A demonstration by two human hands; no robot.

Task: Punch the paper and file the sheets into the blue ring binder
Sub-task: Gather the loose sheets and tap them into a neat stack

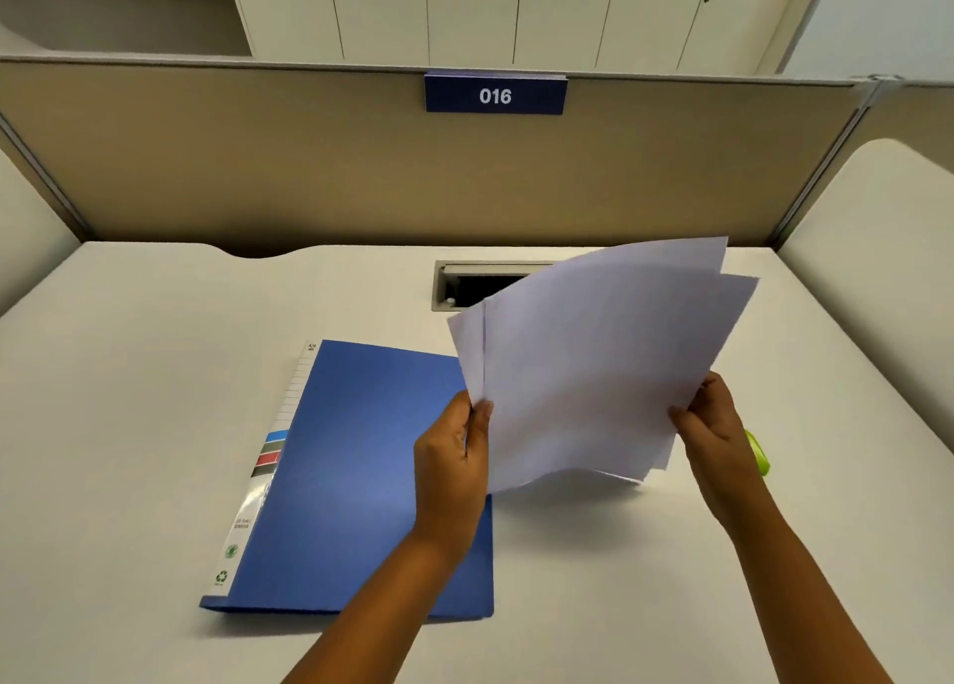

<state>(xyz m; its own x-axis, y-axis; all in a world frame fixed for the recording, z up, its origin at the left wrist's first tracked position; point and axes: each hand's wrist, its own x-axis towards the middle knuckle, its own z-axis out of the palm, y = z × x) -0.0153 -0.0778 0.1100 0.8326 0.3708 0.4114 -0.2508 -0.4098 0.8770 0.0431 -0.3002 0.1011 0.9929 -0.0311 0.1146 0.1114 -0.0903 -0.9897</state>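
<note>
Head view: sheets (593, 363) pinched between both hands.

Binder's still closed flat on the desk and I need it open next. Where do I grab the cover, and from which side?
Take the blue ring binder by its free right edge, coming from the right, and swing the cover leftward. The labelled spine runs down its left side, so it probably hinges there. Both the left hand and the right hand hold the sheets, so free one first.

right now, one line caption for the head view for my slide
Both hands, left hand and right hand, hold loose white sheets above a closed blue ring binder on the desk.
</note>
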